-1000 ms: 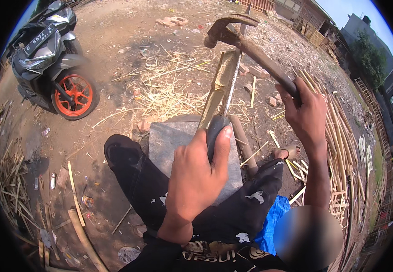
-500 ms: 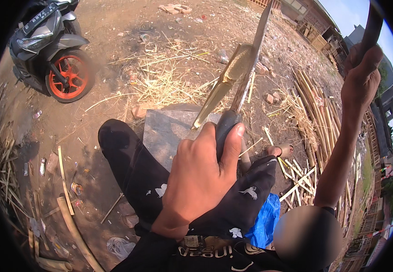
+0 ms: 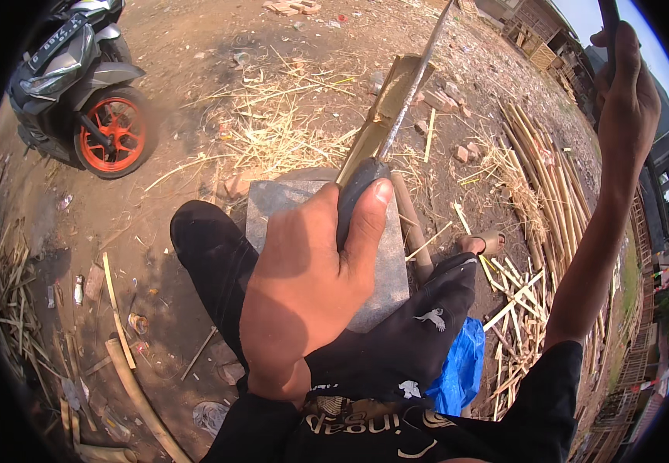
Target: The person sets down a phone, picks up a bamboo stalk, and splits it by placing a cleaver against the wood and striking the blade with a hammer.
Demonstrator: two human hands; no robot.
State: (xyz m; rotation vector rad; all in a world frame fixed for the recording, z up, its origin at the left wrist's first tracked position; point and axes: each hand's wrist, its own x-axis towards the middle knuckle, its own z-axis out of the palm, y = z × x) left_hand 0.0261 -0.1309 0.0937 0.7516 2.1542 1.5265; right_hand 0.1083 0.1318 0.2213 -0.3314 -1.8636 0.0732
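Note:
My left hand [image 3: 296,278] is closed around the black handle of a long knife [image 3: 408,100], whose narrow metal blade points up and away from me. Right beside the blade is a split piece of bamboo [image 3: 381,116], pale inside and slanting the same way. Its lower end is hidden behind my left hand, and I cannot tell whether the blade cuts into it. My right hand [image 3: 629,100] is raised at the upper right, fingers wrapped around a dark bar-like tool [image 3: 609,19] that runs out of the picture.
Between my knees lies a grey slab [image 3: 273,204]. Bamboo strips [image 3: 284,143] and shavings litter the ground ahead; long bamboo poles [image 3: 547,185] lie at the right. A blue plastic bag [image 3: 458,366] is by my right thigh. A motorcycle [image 3: 80,85] stands at the far left.
My left hand and the knife have shifted left, and the blade shows more edge-on. My right arm has swung outward to the right, still raised with the dark tool.

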